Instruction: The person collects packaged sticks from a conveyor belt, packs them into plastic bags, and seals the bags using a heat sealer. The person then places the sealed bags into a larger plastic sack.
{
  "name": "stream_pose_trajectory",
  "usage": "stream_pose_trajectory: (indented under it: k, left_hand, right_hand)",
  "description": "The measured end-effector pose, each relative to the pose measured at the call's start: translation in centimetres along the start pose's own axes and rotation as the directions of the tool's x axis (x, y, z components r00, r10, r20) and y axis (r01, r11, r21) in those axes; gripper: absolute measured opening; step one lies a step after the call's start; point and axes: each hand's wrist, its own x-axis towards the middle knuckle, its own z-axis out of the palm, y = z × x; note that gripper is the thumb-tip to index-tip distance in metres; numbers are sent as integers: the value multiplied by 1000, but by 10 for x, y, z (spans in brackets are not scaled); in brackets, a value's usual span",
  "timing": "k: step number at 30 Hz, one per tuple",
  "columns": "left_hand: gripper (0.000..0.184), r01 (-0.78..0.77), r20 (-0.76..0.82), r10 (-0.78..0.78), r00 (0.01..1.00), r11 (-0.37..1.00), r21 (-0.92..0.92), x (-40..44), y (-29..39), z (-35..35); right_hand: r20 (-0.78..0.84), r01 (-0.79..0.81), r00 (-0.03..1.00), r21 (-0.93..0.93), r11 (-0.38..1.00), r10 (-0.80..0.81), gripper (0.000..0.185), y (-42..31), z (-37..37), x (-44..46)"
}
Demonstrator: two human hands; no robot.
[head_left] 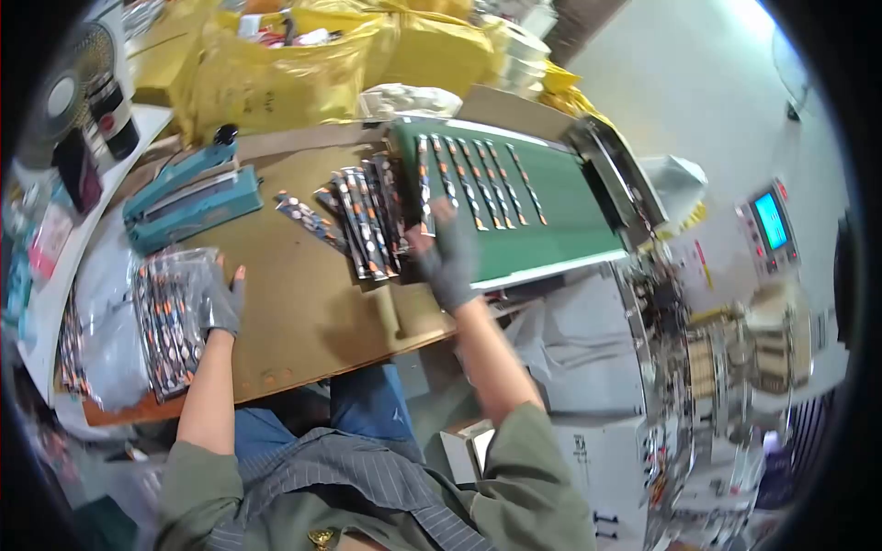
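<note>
My left hand (223, 303), in a grey fingerless glove, lies against the right side of a clear plastic bag (175, 312) of slim patterned packets. Its visible fingertips are stretched and apart; the bag's film partly hides the rest. My right hand (450, 262), gloved alike and slightly blurred, is over the left edge of a green conveyor belt (542, 243). Its fingers are spread, close to the nearest slim packets (424, 179) on the belt. Several more packets stand in a spaced row to the right. Between my hands, a loose pile of packets (363, 220) lies on the brown tabletop (285, 321).
A teal bag sealer (193, 207) stands at the back left of the table. Beyond are yellow bags (276, 83). A white shelf (87, 220) holds a dark bottle (115, 119) and a fan (69, 87). Machinery with a lit screen (770, 220) is at right.
</note>
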Motion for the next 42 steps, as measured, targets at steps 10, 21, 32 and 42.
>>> stream_pose_trajectory:
  k: [10,21,32,42]
  left_hand:
    - [62,231,-2,-245,969,914,-333,14,75,5]
    - [102,537,348,-417,840,734,-417,63,190,80]
    - [44,534,538,-58,841,249,-808,52,116,-45]
    - [86,74,247,281,927,509,-858,7,96,-151]
  right_hand:
    - [327,-373,801,-381,846,501,79,182,7,73]
    - [282,-766,468,-343,544,838,93,77,169,62]
    - [767,-782,580,619,-75,275,37,-74,200,2]
    - [518,-521,848,853,0,-112,86,-189,103,31]
